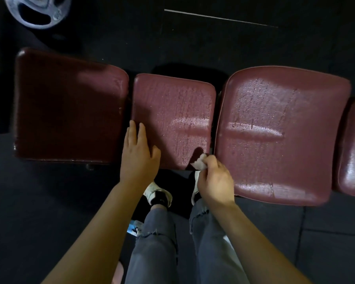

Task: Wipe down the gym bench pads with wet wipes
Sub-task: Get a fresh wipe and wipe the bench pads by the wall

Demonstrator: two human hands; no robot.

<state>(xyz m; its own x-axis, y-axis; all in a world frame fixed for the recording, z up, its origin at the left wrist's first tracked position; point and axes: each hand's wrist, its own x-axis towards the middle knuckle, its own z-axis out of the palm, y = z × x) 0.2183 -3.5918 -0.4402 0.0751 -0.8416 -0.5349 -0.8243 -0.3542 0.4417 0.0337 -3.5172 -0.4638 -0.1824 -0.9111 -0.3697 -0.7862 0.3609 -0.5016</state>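
Pinching a crumpled wet wipe [199,163] between curled fingers, the right hand [214,179] is held at the near right corner of the middle pad [172,111], while the left hand [138,152] is laid flat, fingers straight, on its near left edge.

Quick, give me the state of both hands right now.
Left hand: open, fingers straight, resting flat on the middle bench pad.
Right hand: closed, gripping a crumpled wet wipe at that pad's near edge.
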